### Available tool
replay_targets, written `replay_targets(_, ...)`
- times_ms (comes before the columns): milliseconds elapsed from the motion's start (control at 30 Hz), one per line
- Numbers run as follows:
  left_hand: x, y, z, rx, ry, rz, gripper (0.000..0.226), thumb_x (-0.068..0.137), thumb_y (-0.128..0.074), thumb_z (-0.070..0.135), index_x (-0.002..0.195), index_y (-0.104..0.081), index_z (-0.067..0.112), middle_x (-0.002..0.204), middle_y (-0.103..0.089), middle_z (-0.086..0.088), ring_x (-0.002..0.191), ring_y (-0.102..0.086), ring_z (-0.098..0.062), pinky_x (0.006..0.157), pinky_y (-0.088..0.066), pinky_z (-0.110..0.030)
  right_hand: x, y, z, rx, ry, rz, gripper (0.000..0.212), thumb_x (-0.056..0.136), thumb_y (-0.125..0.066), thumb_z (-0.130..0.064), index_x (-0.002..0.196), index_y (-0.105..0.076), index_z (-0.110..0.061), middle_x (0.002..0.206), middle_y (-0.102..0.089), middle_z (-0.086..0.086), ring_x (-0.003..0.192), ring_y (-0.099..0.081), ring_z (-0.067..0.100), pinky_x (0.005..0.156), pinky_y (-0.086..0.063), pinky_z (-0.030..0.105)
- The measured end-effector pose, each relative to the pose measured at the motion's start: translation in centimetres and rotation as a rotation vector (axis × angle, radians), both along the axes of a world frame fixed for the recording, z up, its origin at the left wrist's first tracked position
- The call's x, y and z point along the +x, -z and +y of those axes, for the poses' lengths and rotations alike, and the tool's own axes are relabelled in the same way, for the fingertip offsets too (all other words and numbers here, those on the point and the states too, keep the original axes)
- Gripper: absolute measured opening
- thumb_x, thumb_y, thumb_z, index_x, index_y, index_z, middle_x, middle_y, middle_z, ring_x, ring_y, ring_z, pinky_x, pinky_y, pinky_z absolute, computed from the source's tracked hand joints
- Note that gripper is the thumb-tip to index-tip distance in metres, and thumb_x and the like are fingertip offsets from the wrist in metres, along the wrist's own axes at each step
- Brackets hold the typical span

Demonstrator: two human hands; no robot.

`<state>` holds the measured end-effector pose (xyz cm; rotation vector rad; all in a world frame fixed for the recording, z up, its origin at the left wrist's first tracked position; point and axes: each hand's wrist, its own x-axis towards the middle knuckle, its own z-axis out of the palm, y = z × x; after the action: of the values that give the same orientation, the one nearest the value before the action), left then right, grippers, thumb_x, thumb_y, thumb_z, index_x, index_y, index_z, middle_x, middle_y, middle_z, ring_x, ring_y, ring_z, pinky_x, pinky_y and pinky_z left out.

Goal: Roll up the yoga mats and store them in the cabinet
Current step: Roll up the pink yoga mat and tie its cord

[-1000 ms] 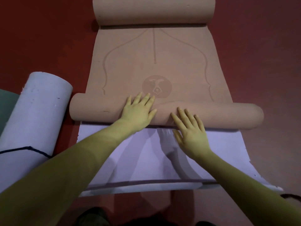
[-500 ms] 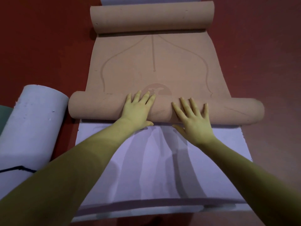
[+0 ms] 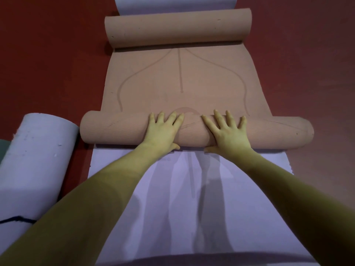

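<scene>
While the tan yoga mat (image 3: 184, 79) lies half rolled on a lilac mat (image 3: 172, 189), the left hand (image 3: 163, 129) and right hand (image 3: 228, 131) press flat, fingers spread, on its near roll (image 3: 115, 129). Its far end curls too. A finished lilac roll (image 3: 32, 160) waits left. No cabinet shows; the floor (image 3: 48, 64) is dark red.

Three yoga mats show: one tan mat (image 3: 184, 77) curled into a roll at both its near and far ends, one lavender mat (image 3: 172, 198) lying flat beneath it, and one lavender mat fully rolled (image 3: 36, 162) at the left. Two hands: left (image 3: 162, 129), right (image 3: 228, 131). One dark cord (image 3: 17, 219).
</scene>
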<state>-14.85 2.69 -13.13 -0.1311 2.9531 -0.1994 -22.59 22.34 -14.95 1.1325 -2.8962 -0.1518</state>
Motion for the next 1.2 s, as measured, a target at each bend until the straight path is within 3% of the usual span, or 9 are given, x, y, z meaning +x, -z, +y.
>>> replay_targets(133,0.2,0.0,-0.3,-0.019,0.049,0.026,0.097,0.081,-0.065,0.054,0.152,-0.009,0.02,0.156,-0.021,-0.001,0.133,-0.031,-0.034,0.109,-0.022,-0.051,0.1,0.5,0.4,-0.07,-0.032,0.043,0.109,0.047,-0.088,-0.051,0.143,-0.043,-0.024,0.14,-0.048,0.015,0.125,-0.045,0.045,0.093,-0.027,0.074)
replay_targets(200,0.8,0.1,0.0,-0.056,0.077,0.056,0.095,0.076,-0.07,0.054,0.15,-0.021,0.019,0.151,-0.033,-0.002,0.126,-0.041,-0.035,0.105,-0.029,-0.05,0.5,1.0,0.8,-0.131,-0.044,0.089,0.106,0.041,-0.09,-0.048,0.136,-0.051,-0.022,0.132,-0.056,0.014,0.117,-0.053,0.044,0.091,-0.029,0.074)
replay_targets(267,1.7,0.5,0.3,-0.089,0.111,0.172,0.098,0.052,-0.086,0.055,0.135,-0.052,0.015,0.13,-0.058,-0.004,0.101,-0.059,-0.035,0.089,-0.046,-0.049,1.1,1.3,1.5,-0.166,-0.065,0.119,0.104,0.04,-0.091,-0.046,0.134,-0.053,-0.022,0.129,-0.058,0.013,0.114,-0.055,0.042,0.092,-0.029,0.073)
replay_targets(333,2.7,1.1,0.7,-0.073,0.126,0.261,0.097,0.032,-0.09,0.055,0.117,-0.067,0.013,0.11,-0.069,-0.005,0.082,-0.065,-0.034,0.075,-0.053,-0.047,1.7,1.5,2.4,-0.196,-0.082,0.14,0.103,0.041,-0.091,-0.046,0.133,-0.052,-0.023,0.128,-0.059,0.012,0.113,-0.056,0.04,0.093,-0.029,0.072)
replay_targets(733,9.5,1.0,3.0,0.049,0.201,0.252,0.099,0.033,-0.087,0.06,0.12,-0.067,0.017,0.109,-0.07,-0.005,0.084,-0.067,-0.033,0.074,-0.054,-0.044,8.7,0.7,5.7,-0.222,-0.093,0.095,0.106,0.037,-0.091,-0.047,0.131,-0.046,-0.026,0.123,-0.062,0.009,0.105,-0.06,0.036,0.091,-0.036,0.066)
replay_targets(933,13.2,0.0,4.2,0.086,0.223,0.187,0.1,0.03,-0.087,0.061,0.119,-0.068,0.019,0.102,-0.071,-0.005,0.077,-0.067,-0.031,0.068,-0.055,-0.041,12.5,-0.4,7.3,-0.207,-0.083,-0.024,0.102,0.035,-0.091,-0.049,0.127,-0.056,-0.024,0.119,-0.065,0.008,0.099,-0.062,0.035,0.087,-0.041,0.064)
replay_targets(1067,15.6,-0.3,5.0,0.077,0.258,0.162,0.098,0.033,-0.084,0.065,0.119,-0.068,0.02,0.1,-0.071,-0.004,0.074,-0.067,-0.029,0.066,-0.055,-0.038,14.5,-1.2,8.6,-0.189,-0.115,-0.119,0.106,0.036,-0.088,-0.057,0.128,-0.044,-0.029,0.117,-0.067,0.003,0.096,-0.063,0.03,0.085,-0.044,0.055)
replay_targets(1200,17.3,-0.2,5.7,0.092,0.279,0.153,0.097,0.035,-0.082,0.068,0.119,-0.068,0.021,0.099,-0.071,-0.003,0.071,-0.066,-0.028,0.065,-0.055,-0.035,16.0,-1.5,9.7,-0.163,-0.128,-0.172,0.104,0.037,-0.087,-0.06,0.127,-0.046,-0.03,0.115,-0.067,0.001,0.094,-0.063,0.029,0.082,-0.046,0.052)
